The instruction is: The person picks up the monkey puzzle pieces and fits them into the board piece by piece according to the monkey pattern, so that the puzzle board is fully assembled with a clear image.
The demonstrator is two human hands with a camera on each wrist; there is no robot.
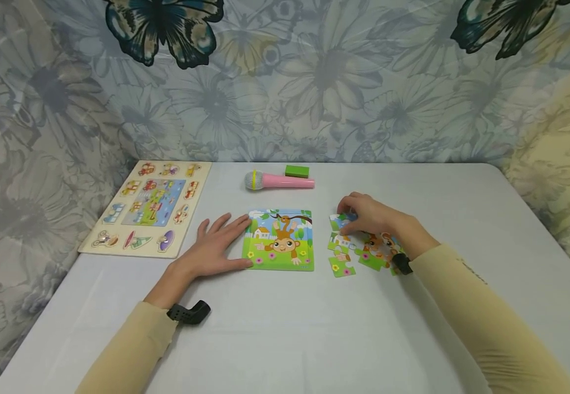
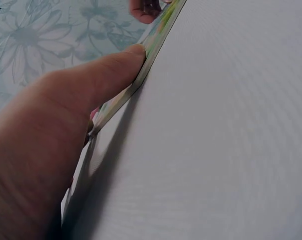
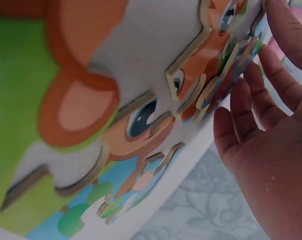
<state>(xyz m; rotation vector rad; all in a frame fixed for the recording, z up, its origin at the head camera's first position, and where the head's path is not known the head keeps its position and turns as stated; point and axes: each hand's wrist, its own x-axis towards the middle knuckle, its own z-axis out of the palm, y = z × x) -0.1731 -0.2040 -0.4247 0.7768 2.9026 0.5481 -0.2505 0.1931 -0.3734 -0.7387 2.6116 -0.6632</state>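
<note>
A square monkey picture board (image 1: 278, 241) lies flat on the table. The left hand (image 1: 218, 246) rests along its left side with fingers extended; in the left wrist view its thumb (image 2: 110, 70) presses on the board's edge. To the right lie several loose jigsaw pieces with parts of a similar picture, among them a flower piece (image 1: 342, 266) and brown-faced pieces (image 1: 374, 243). The right hand (image 1: 370, 213) bends over the far-left end of this group, with thumb and fingers around a blue-and-green puzzle piece (image 1: 335, 221). The right wrist view shows its curled fingers (image 3: 251, 100) beside the pieces, partly hiding them.
Behind the board lie a pink toy microphone (image 1: 285, 181) and a green block (image 1: 297, 171). A large vehicle puzzle board (image 1: 90, 243) sits at the table's left. Floral cloth (image 1: 324, 98) hangs behind the white table (image 1: 285, 339).
</note>
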